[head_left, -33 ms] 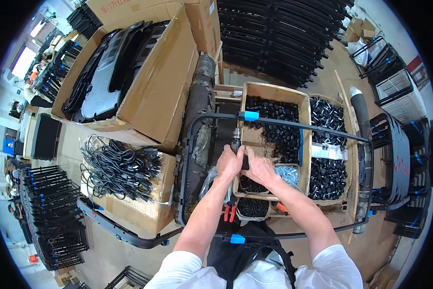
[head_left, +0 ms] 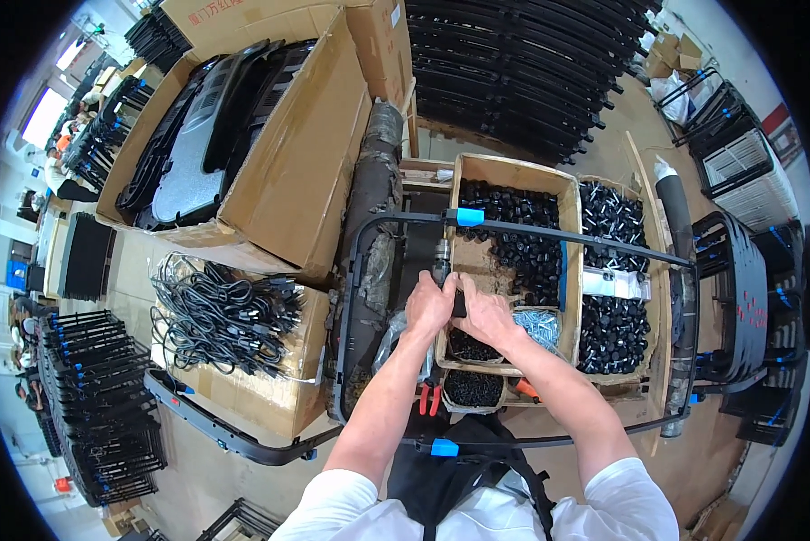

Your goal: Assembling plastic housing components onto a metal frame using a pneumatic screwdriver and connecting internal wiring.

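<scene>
My left hand is closed around the body of a power drill, whose metal chuck points away from me. Close beside it, my right hand is closed at the drill's black rear part, its fingers partly hidden. Both hands are inside a large black rectangular frame with blue tape on its far and near bars. Under them stands a wooden tray of black knobs, silver screws and small dark screws. The drill's tip is near the far bar.
Right of the tray lie bins of black-headed bolts and black knobs. Red-handled pliers hang near my waist. Coiled black cables lie on a carton at left, below a large cardboard box of panels. Stacked black frames stand beyond.
</scene>
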The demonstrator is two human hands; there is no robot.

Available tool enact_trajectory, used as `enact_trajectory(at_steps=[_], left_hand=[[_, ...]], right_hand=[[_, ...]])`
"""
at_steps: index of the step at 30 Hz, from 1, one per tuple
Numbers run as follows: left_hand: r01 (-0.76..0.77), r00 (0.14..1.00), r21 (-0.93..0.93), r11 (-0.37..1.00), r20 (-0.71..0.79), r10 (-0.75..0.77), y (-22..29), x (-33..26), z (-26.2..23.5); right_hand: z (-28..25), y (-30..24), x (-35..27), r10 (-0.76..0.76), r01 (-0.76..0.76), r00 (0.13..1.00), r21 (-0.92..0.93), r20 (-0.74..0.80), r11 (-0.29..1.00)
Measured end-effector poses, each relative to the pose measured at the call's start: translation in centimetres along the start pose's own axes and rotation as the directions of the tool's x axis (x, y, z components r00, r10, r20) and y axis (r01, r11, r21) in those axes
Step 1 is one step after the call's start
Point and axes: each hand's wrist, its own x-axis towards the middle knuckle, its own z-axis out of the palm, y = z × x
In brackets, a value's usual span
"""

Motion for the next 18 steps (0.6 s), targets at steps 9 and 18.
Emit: enact_trajectory(at_steps=[9,18], left_hand=[[-0.009,1.0,-0.013,1.0,-0.014,0.009,0.4,0.8,0.3],[-0.036,0.999,0.004,0.999,-0.014,0.036,-1.3,1.0,0.2]], right_hand=[[0.6,1.0,0.3,-0.031,0.029,0.997,-0.024,-0.065,0.999],[0.4,-0.6,-0.4,-0.126,0.127,0.987,0.011,-0.1,0.992]])
